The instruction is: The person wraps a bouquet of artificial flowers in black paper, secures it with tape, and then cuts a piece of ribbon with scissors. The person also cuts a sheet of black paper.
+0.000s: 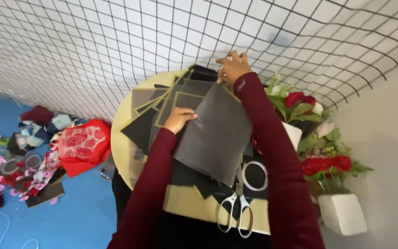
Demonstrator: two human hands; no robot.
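A large dark grey sheet point(217, 133) lies tilted over a pile of black and grey square sheets point(171, 99) on a round pale yellow table point(123, 138). My left hand point(179, 119) pinches the grey sheet's left edge. At the sheet's far corner my right hand point(232, 67) grips it, close to the wire grid. Both arms wear dark red sleeves. White-handled scissors point(237, 203) lie shut on the table's near side, beside my right forearm.
A black wire grid point(116, 41) covers the white wall behind the table. Red and white artificial flowers in white pots point(342, 212) stand at the right. On the blue floor at left lie red patterned cloth point(81, 145), fabric scraps and pink petals.
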